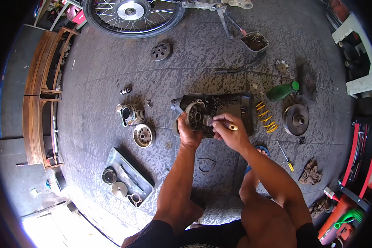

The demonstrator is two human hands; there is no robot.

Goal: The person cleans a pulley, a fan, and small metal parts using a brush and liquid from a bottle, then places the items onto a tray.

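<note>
Over a dark shallow tray (249,108), my left hand (189,133) is wrapped round a round, hollow metal engine part (194,115), holding it tilted with its ribbed inside showing. My right hand (228,131) grips a paintbrush (233,127) with a pale handle. The brush's dark head is right up against the part's right rim; whether it touches cannot be made out. Small dark parts (223,103) lie in the tray behind the hands. A dark, capped bottle (176,104) rests at the tray's left edge.
Right of the tray lie a green bottle (282,91), a yellow spring (267,118), a pulley (295,120) and a screwdriver (286,157). To the left are a cylinder (131,115), a flywheel-like disc (143,136) and a parts tray (146,186). A wheel (132,31) stands ahead.
</note>
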